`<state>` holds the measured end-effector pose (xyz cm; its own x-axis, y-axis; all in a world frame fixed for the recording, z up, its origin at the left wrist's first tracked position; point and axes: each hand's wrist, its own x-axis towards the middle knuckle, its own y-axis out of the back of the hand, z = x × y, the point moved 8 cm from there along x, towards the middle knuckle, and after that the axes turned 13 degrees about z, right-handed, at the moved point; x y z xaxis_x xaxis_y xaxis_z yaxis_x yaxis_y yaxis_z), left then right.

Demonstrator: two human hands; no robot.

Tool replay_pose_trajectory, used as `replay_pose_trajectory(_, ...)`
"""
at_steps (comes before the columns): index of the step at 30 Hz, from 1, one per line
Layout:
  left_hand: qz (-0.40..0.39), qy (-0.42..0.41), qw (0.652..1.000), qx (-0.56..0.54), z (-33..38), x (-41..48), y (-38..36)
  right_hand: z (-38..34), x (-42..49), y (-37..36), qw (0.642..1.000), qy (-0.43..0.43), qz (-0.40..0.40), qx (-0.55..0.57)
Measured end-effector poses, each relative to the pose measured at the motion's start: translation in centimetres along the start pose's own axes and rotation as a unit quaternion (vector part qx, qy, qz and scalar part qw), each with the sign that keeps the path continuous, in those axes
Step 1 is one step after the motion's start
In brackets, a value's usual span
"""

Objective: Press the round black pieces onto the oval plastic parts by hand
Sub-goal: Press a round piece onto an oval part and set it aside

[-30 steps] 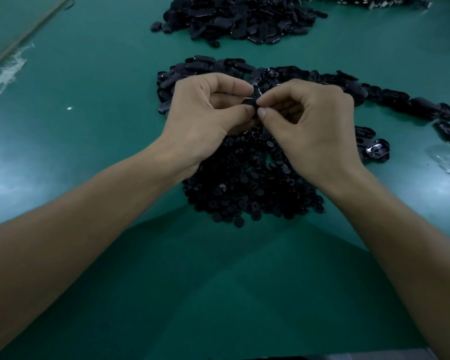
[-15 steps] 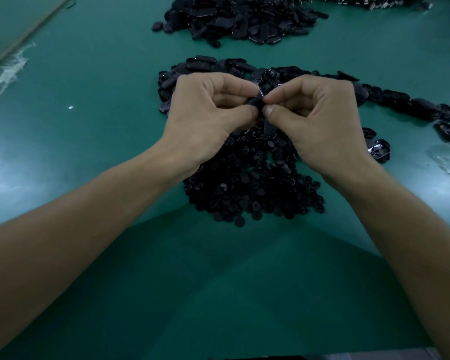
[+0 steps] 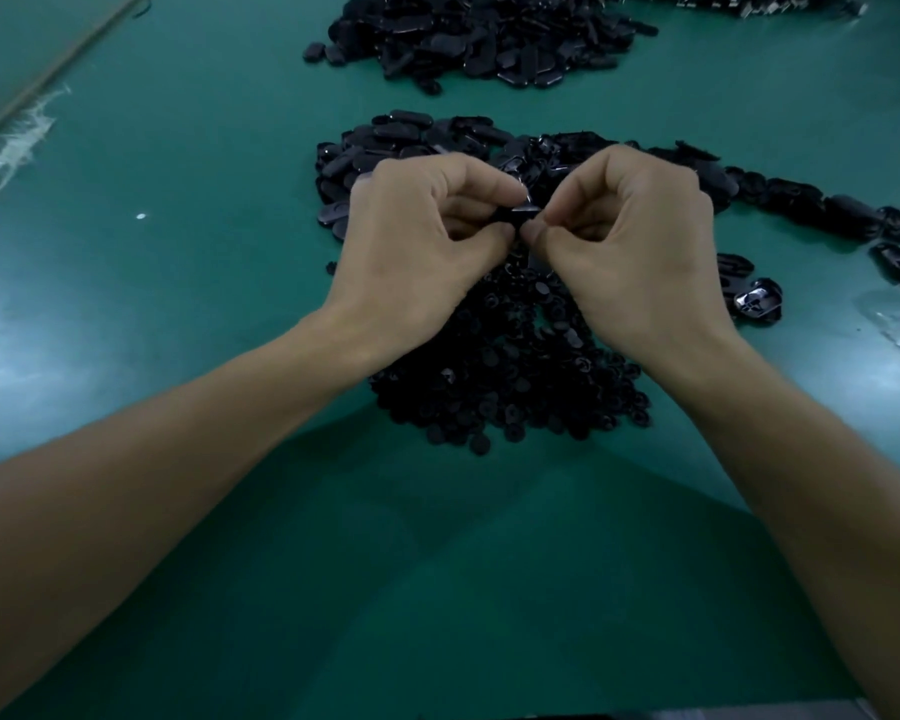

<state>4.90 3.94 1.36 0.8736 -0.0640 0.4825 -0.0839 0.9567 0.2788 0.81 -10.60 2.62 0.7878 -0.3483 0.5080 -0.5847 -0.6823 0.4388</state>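
My left hand point(image 3: 417, 252) and right hand point(image 3: 640, 252) both pinch one black part point(image 3: 521, 214), its long axis seemingly running left-right.

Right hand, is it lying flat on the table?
No, the right hand is curled, pinching a small black part with the left hand.

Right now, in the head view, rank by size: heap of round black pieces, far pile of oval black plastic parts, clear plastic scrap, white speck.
Tied first: heap of round black pieces, far pile of oval black plastic parts; alike, both partly hidden.
Then clear plastic scrap.
Last, white speck.
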Motion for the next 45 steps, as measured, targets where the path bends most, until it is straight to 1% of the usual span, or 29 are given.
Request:
replay_pose_trajectory(3,0.013,-0.033,0.999,0.029,0.6,0.0,0.3,-0.1,-0.1,0.1,1.0,-0.001,0.006,-0.004)
replay_pose_trajectory(6,0.019,-0.04,0.998,0.039,0.5,0.0,0.5,-0.3,-0.2,-0.1,1.0,-0.002,-0.003,0.0)
replay_pose_trajectory(12,0.016,-0.064,0.997,0.047,0.6,0.1,0.5,-0.1,-0.2,-0.3,0.999,-0.013,-0.04,0.031)
replay_pose_trajectory(16,0.005,-0.069,0.996,0.048,0.3,0.1,0.2,0.5,-0.3,-0.9,0.994,-0.033,-0.084,0.06)
replay_pose_trajectory(19,0.0,-0.071,0.997,0.043,0.1,0.2,0.2,0.6,-0.3,-1.1,0.992,-0.031,-0.105,0.07)
replay_pose_trajectory(22,-0.009,-0.076,0.997,0.031,0.2,0.2,0.1,0.6,-0.1,-1.0,0.994,-0.015,-0.098,0.048)
replay_pose_trajectory(24,-0.017,-0.074,0.997,0.023,0.2,0.2,0.0,0.6,0.1,-0.6,0.997,0.008,-0.078,0.028)
replay_pose_trajectory(26,-0.024,-0.056,0.998,0.002,0.0,0.2,0.0,0.5,0.4,-0.1,0.997,0.035,-0.064,0.002)
replay_pose_trajectory(28,-0.036,-0.023,0.998,-0.039,-0.2,0.4,-0.1,0.5,0.6,0.0,0.996,0.044,-0.071,0.002)
replay_pose_trajectory(32,-0.066,0.043,0.991,-0.112,-0.8,0.5,-0.4,0.8,0.6,-0.3,0.994,0.027,-0.101,0.042)
replay_pose_trajectory(38,-0.085,0.132,0.975,-0.158,-2.0,0.1,-1.1,1.1,0.7,-0.2,0.995,0.013,-0.084,0.049)
replay_pose_trajectory(42,-0.081,0.124,0.978,-0.145,-1.9,0.2,-1.0,1.3,0.7,-0.2,0.995,-0.005,-0.079,0.061)
replay_pose_trajectory(45,-0.077,0.114,0.981,-0.14,-1.8,0.3,-0.9,1.4,0.6,-0.3,0.993,-0.019,-0.09,0.068)
